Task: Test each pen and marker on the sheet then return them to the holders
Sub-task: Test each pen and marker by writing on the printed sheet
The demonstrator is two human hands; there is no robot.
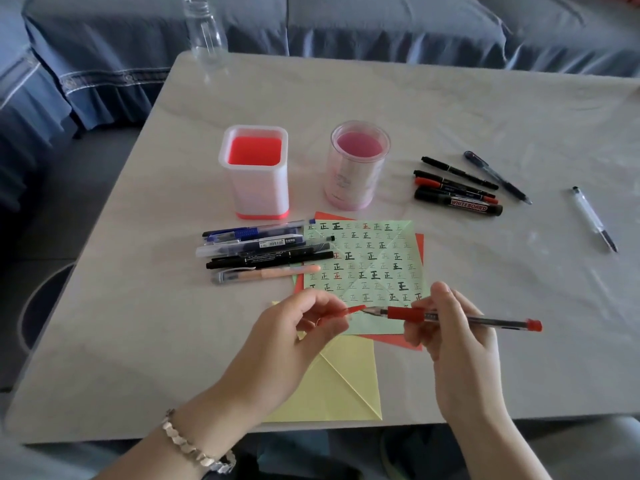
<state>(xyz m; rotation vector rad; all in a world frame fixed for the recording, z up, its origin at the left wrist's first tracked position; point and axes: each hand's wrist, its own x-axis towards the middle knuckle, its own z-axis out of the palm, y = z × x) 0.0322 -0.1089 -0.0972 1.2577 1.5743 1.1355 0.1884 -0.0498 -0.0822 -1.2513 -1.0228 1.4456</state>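
As the left hand [287, 337] pinches the slim red plastic cap [354, 310] at nine o'clock of the clear-barrelled red pen [485, 320] the right hand [460, 341] grips, I'd keep them aligned.

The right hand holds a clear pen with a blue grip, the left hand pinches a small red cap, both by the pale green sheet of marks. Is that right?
Not quite. The head view shows the clear pen has a red grip, not blue. The right hand holds it and the left hand pinches the small red cap, by the pale green sheet.
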